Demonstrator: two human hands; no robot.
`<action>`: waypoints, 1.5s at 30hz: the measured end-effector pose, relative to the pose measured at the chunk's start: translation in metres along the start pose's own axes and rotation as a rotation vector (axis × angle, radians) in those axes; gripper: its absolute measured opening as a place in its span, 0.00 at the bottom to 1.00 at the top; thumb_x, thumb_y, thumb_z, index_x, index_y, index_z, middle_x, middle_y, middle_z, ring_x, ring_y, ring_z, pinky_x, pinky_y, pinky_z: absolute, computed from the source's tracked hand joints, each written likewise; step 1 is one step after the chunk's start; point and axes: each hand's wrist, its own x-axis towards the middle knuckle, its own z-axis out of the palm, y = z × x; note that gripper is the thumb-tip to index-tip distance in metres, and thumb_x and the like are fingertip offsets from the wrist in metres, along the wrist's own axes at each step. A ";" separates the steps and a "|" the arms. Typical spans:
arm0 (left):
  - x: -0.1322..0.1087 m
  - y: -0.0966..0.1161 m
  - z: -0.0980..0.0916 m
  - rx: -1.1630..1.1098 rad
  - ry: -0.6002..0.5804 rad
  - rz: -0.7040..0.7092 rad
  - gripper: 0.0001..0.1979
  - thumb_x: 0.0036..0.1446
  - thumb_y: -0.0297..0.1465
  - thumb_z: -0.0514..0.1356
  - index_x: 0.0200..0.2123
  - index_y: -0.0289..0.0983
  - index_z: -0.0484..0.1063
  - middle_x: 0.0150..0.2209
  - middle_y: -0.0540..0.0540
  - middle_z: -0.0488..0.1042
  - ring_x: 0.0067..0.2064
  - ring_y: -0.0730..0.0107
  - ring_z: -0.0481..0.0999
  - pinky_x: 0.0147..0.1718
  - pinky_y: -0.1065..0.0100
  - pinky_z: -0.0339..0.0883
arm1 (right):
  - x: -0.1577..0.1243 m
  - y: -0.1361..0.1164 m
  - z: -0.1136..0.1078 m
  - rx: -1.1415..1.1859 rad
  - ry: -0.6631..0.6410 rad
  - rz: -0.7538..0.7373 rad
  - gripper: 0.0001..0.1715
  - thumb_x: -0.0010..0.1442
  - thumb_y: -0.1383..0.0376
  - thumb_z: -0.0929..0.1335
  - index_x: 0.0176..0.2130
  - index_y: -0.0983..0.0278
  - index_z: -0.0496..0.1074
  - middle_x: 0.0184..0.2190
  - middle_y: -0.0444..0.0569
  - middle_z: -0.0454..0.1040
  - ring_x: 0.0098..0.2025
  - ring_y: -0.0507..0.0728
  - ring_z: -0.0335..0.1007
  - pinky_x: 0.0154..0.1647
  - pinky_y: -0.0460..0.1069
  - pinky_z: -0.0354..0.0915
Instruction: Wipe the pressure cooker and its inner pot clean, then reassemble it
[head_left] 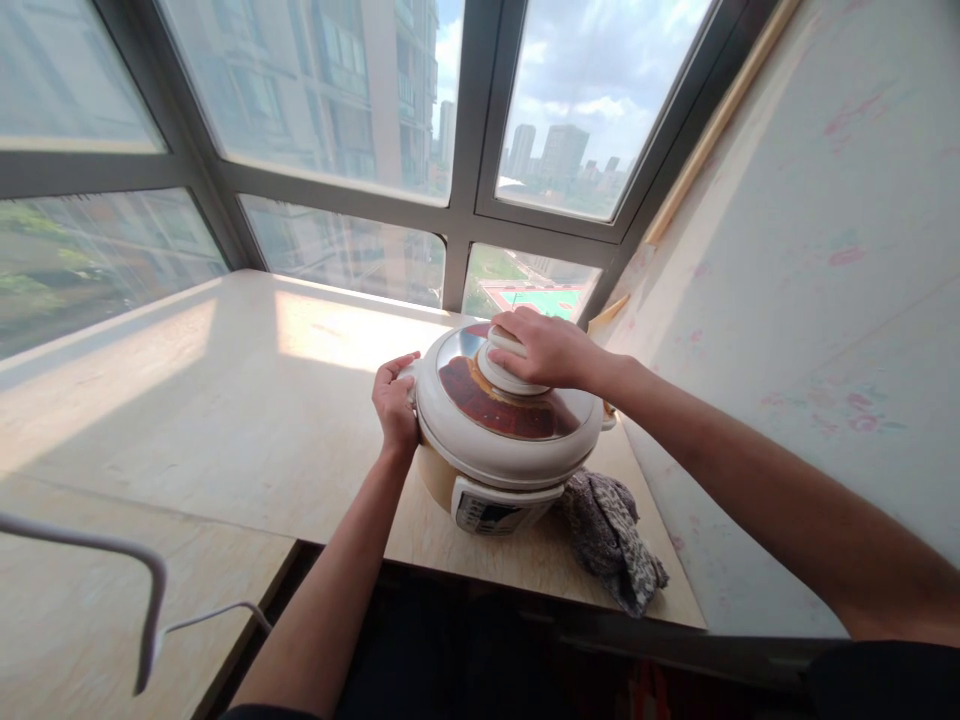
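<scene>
A round electric cooking pot [436, 478] with a cream body and a control panel [502, 508] on its front stands on the marbled ledge. Its domed lid [499, 408] has a wide white rim and a reddish-brown, see-through middle; it sits on the pot. My right hand [553, 347] is closed over the white knob on top of the lid. At the pot's left side, my left hand [397, 405] is wrapped round the side handle, the thumb near the lid rim. A crumpled grey patterned cloth [611, 535] lies against the pot's right front.
Window frames [337, 190] rise behind the ledge [315, 430], which stretches away to the left in patches of sunlight. A flowered wall [810, 330] slopes close on the right. A bent white rod or cable [90, 538] crosses the lower left.
</scene>
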 end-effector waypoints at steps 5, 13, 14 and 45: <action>0.000 0.000 0.000 -0.009 0.007 -0.023 0.14 0.44 0.33 0.59 0.36 0.36 0.74 0.44 0.40 0.80 0.42 0.60 0.77 0.42 0.61 0.69 | 0.002 -0.019 -0.007 -0.074 -0.087 0.137 0.25 0.67 0.52 0.61 0.56 0.62 0.67 0.52 0.61 0.72 0.47 0.67 0.73 0.44 0.57 0.65; -0.001 0.002 0.001 -0.011 0.026 -0.044 0.14 0.42 0.33 0.60 0.35 0.37 0.75 0.44 0.41 0.80 0.45 0.58 0.78 0.44 0.61 0.70 | 0.007 -0.036 -0.004 -0.177 -0.024 0.255 0.23 0.65 0.57 0.62 0.54 0.65 0.69 0.49 0.63 0.76 0.46 0.70 0.76 0.41 0.56 0.66; -0.001 0.002 0.001 -0.005 0.024 -0.040 0.14 0.42 0.33 0.60 0.35 0.37 0.75 0.44 0.41 0.80 0.45 0.58 0.78 0.44 0.60 0.70 | 0.007 -0.034 -0.004 -0.183 -0.020 0.219 0.22 0.65 0.56 0.62 0.53 0.65 0.69 0.49 0.63 0.76 0.46 0.70 0.76 0.41 0.56 0.66; 0.001 0.006 -0.001 -0.006 0.003 -0.099 0.14 0.42 0.33 0.61 0.35 0.37 0.75 0.46 0.41 0.79 0.39 0.62 0.77 0.31 0.67 0.68 | 0.018 -0.015 -0.013 -0.019 -0.191 0.135 0.28 0.66 0.46 0.61 0.53 0.62 0.68 0.51 0.60 0.77 0.48 0.67 0.74 0.44 0.56 0.67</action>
